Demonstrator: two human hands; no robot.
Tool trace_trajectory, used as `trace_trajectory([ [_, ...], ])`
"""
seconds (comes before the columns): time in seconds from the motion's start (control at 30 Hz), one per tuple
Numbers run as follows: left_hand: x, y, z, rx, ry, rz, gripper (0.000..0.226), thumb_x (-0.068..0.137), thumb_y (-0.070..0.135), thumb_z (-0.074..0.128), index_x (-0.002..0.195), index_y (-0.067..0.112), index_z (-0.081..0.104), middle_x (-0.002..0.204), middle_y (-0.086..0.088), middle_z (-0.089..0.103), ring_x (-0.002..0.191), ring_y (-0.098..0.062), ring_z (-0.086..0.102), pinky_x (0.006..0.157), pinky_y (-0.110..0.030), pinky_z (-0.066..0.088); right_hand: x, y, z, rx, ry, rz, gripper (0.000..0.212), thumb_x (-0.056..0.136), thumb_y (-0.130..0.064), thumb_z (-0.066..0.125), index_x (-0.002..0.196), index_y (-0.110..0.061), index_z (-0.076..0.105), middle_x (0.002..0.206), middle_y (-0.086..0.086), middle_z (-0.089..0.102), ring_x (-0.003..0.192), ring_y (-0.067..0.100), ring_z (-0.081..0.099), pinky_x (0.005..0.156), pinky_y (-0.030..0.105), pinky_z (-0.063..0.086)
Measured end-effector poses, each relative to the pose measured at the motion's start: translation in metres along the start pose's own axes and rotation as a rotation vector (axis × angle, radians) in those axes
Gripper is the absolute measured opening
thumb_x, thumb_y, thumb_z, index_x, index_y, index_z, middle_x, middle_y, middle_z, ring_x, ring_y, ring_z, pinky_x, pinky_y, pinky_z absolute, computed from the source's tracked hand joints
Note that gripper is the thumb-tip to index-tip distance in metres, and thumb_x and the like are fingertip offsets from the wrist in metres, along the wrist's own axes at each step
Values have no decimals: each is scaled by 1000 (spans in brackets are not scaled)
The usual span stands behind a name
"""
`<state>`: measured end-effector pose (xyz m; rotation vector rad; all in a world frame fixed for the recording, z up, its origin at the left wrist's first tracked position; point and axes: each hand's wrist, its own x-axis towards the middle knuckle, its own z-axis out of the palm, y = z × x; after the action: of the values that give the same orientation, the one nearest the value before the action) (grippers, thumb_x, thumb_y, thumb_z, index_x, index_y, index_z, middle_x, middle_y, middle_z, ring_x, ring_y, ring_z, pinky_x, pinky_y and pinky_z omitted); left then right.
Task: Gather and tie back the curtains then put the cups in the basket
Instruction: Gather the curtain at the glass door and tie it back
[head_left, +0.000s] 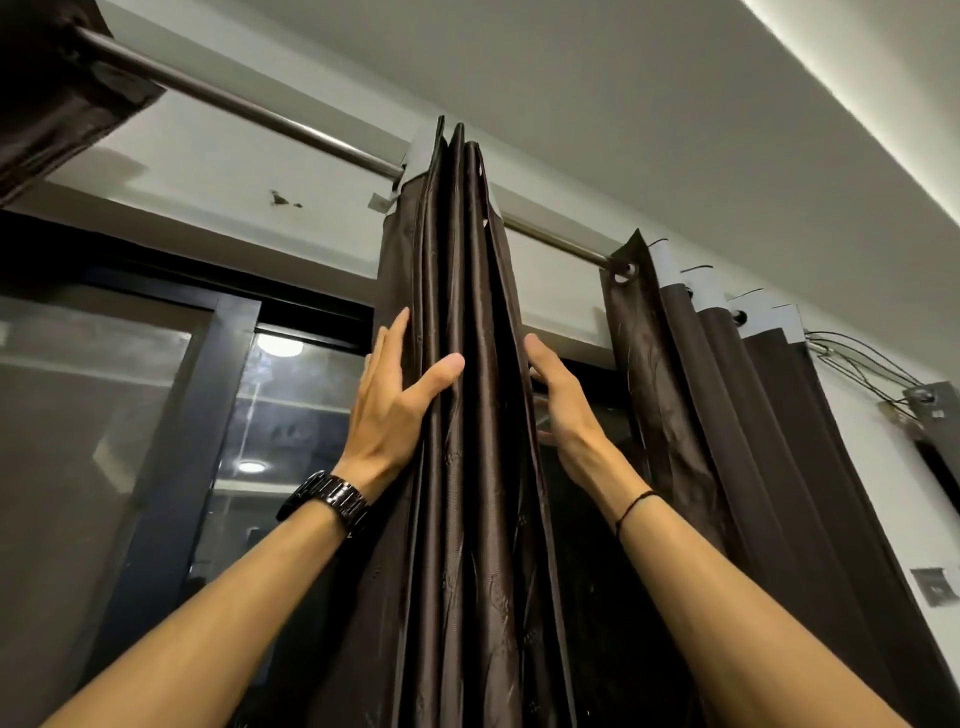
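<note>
Both my left hand (400, 395) and right hand (558, 400) are pressing the gathered curtain (467, 260) with straight, unclasped fingers; easing off, I'm risking folds sliding apart along the rod (234, 98).

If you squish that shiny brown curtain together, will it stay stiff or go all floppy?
Probably floppy: the curtain hangs from the rod in soft, deep folds between the left hand and right hand. Its glossy sheen suggests it may be slippery and slide from a loose hold. Pushed, it would likely swing.
</note>
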<state>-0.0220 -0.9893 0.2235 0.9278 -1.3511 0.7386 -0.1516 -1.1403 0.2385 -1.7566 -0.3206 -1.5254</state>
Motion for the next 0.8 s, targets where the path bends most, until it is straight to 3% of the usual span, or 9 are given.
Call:
trace_trajectory([
  [0.07, 0, -2, 0, -20, -5, -8, 105, 66, 95, 56, 157, 55, 22, 170, 8, 32, 158, -19, 25, 126, -56, 25, -5, -4, 16, 140, -77, -15, 67, 93, -71, 50, 141, -25, 59, 139, 2, 65, 130, 23, 60, 116, 51, 40],
  [0.17, 1, -7, -4, -54, -28, -9, 92, 76, 80, 59, 157, 54, 25, 168, 8, 36, 157, -19, 29, 125, -55, 27, -23, -13, 52, 273, -153, 31, 59, 102, -56, 45, 142, -13, 57, 134, 13, 67, 124, 28, 65, 114, 49, 45],
  [0.3, -11, -21, -10, -95, -61, 6, 82, 84, 58, 56, 160, 40, 32, 165, 1, 41, 157, -27, 29, 124, -59, 27, -52, -3, 91, 267, -236, 43, 47, 107, -46, 38, 140, -18, 56, 137, 5, 65, 126, 15, 63, 113, 32, 45],
  [0.5, -56, -27, -19, -104, -108, -22, 84, 78, 42, 58, 159, 44, 32, 163, 2, 44, 155, -28, 33, 122, -61, 29, -95, 29, 92, 418, -156, 56, 55, 101, -40, 53, 147, -10, 49, 139, 15, 63, 129, 30, 61, 114, 50, 43],
  [0.67, -106, -29, -26, -122, -125, -63, 92, 74, 33, 61, 160, 43, 31, 162, 4, 44, 154, -27, 35, 121, -61, 32, -146, 47, 76, 314, -115, 59, 38, 104, -22, 50, 141, -15, 51, 130, 11, 68, 118, 27, 67, 104, 47, 53],
  [0.8, -151, -31, -25, -84, -150, -93, 99, 71, 27, 65, 161, 41, 27, 164, 5, 41, 156, -25, 32, 122, -58, 33, -186, 61, 68, 278, -115, 44, 40, 100, -27, 56, 139, -22, 52, 131, 6, 68, 121, 24, 66, 102, 44, 54],
])
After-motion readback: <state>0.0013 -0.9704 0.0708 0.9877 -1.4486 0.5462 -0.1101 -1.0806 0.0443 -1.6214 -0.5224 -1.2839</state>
